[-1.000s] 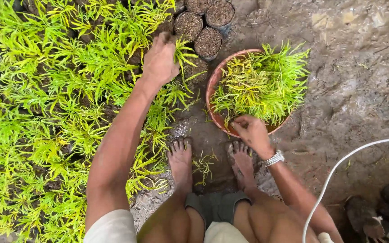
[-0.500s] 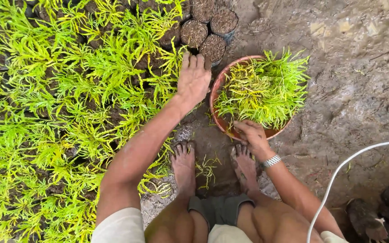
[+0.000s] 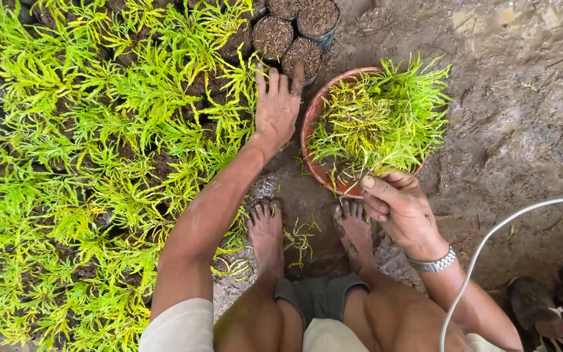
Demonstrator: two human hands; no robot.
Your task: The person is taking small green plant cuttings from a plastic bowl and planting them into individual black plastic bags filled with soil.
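My left hand point(image 3: 276, 104) lies flat with its fingers stretched out, between the bed of planted yellow-green seedlings point(image 3: 99, 130) and the terracotta bowl point(image 3: 307, 124). Its fingertips reach a small soil-filled bag point(image 3: 302, 55) with no plant in it. The bowl holds a heap of loose green cuttings point(image 3: 379, 111). At the bowl's near rim my right hand point(image 3: 399, 205) is curled, thumb pressed on top, pinching the stem of a cutting that pokes up from the fist. A metal watch point(image 3: 433, 264) sits on that wrist.
My bare feet point(image 3: 265, 228) point(image 3: 353, 228) stand on wet muddy ground, a few fallen sprigs point(image 3: 298, 238) between them. Other unplanted soil bags point(image 3: 272, 36) stand at the top. A white cable point(image 3: 490, 241) curves across the right. Dark bags point(image 3: 529, 313) lie at bottom right.
My left hand left the seedlings and came right, flattening beside the bowl. My right hand drew back from the bowl's rim towards me, closed on a cutting.
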